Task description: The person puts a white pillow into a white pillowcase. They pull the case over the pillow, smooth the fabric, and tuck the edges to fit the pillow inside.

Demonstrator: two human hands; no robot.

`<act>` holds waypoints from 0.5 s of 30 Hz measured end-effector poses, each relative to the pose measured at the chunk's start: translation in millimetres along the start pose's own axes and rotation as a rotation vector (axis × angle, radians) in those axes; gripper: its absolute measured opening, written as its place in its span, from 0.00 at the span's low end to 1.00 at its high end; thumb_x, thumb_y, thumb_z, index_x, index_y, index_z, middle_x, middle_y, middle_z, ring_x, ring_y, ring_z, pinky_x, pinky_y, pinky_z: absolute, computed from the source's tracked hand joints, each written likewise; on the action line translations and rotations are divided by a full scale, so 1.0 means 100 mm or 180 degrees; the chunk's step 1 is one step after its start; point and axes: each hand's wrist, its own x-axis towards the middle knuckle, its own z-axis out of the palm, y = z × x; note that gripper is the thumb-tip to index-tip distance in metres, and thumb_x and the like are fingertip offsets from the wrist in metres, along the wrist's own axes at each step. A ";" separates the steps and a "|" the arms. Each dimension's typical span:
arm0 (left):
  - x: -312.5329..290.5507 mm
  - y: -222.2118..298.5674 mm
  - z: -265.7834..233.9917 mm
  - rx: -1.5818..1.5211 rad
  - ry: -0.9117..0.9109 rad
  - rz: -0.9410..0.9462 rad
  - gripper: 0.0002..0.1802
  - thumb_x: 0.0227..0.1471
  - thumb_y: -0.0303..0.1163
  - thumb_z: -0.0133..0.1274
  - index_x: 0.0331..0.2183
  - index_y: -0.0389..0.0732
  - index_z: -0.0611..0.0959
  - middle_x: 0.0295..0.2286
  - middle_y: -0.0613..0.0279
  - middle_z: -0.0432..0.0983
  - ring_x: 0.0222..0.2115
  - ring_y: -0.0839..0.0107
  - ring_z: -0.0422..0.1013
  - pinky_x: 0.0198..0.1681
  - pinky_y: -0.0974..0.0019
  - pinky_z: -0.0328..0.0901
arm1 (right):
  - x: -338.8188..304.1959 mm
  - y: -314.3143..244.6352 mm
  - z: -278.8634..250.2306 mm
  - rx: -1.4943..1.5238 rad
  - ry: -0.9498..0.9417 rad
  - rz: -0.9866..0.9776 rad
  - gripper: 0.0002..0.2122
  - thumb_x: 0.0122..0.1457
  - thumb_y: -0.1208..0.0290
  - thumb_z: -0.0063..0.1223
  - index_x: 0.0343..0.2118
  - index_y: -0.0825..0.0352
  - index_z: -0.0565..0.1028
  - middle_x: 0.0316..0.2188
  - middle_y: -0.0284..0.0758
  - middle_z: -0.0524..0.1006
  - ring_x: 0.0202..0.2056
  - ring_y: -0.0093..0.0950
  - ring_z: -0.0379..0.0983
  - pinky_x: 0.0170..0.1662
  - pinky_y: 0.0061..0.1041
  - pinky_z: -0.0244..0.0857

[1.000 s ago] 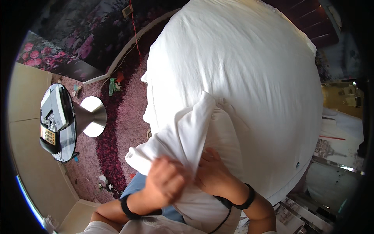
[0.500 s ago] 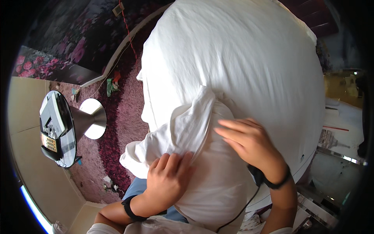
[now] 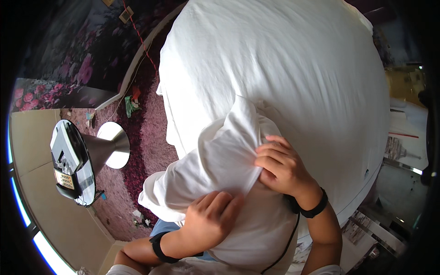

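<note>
A white pillow (image 3: 256,238) lies close to my body, at the near side of a bed spread with a white sheet (image 3: 284,59). Loose white cloth of its pillowcase (image 3: 220,160) is folded over its left part and rises to a pointed corner on the far side. My left hand (image 3: 211,217) is closed on the near edge of this cloth. Fingers bent, my right hand (image 3: 282,167) pinches the same edge farther up and to the right. A taut stretch of edge runs between both hands. The fingertips are partly hidden in the fabric. Each wrist wears a black band.
On the left, a small round table (image 3: 89,169) holds a telephone (image 3: 66,181) and a dark box. Purple carpet (image 3: 151,133) with scraps of litter lies beside the bed. A black cable (image 3: 293,238) trails from my right wrist over the pillow.
My right hand has come down onto the cloth and closed on its edge. My left hand has shifted slightly right and nearer, and the cloth between them is now pulled tighter.
</note>
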 end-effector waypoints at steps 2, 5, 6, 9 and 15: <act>-0.02 0.02 0.01 0.0039 -0.0172 0.0116 0.14 0.40 0.25 0.57 0.35 0.40 0.82 0.24 0.64 0.69 0.22 0.70 0.70 0.23 0.67 0.67 | -0.08 -0.07 -0.14 0.0155 -0.0119 0.0199 0.08 0.36 0.82 0.53 0.24 0.68 0.71 0.25 0.36 0.71 0.31 0.36 0.71 0.37 0.35 0.67; -0.02 0.05 -0.11 -0.0274 -0.0326 0.0306 0.11 0.40 0.27 0.57 0.32 0.41 0.81 0.22 0.66 0.69 0.21 0.71 0.71 0.22 0.68 0.67 | -0.23 -0.40 -0.41 0.0535 -0.0328 0.0429 0.08 0.33 0.81 0.51 0.21 0.67 0.69 0.22 0.35 0.68 0.26 0.35 0.66 0.31 0.31 0.64; -0.04 0.05 -0.16 -0.0401 -0.0389 0.0393 0.11 0.40 0.27 0.57 0.32 0.41 0.81 0.22 0.66 0.69 0.21 0.71 0.71 0.22 0.68 0.67 | -0.29 -0.51 -0.44 0.0725 -0.0341 0.0452 0.08 0.33 0.81 0.51 0.22 0.67 0.69 0.23 0.35 0.68 0.26 0.34 0.66 0.31 0.30 0.64; -0.21 -0.02 -0.12 -0.0477 -0.0510 0.0647 0.09 0.40 0.26 0.60 0.29 0.42 0.80 0.19 0.66 0.70 0.18 0.69 0.71 0.20 0.66 0.66 | -0.43 -0.59 -0.30 0.0644 -0.0468 0.0631 0.07 0.36 0.81 0.53 0.23 0.66 0.71 0.25 0.34 0.71 0.28 0.34 0.68 0.32 0.29 0.65; -0.13 -0.03 -0.09 0.0249 -0.0774 -0.0268 0.09 0.48 0.29 0.61 0.30 0.42 0.76 0.19 0.63 0.71 0.18 0.60 0.72 0.22 0.60 0.68 | -0.30 0.04 -0.09 0.0459 -0.0387 0.0473 0.06 0.41 0.82 0.54 0.24 0.66 0.74 0.28 0.32 0.74 0.40 0.33 0.70 0.52 0.35 0.60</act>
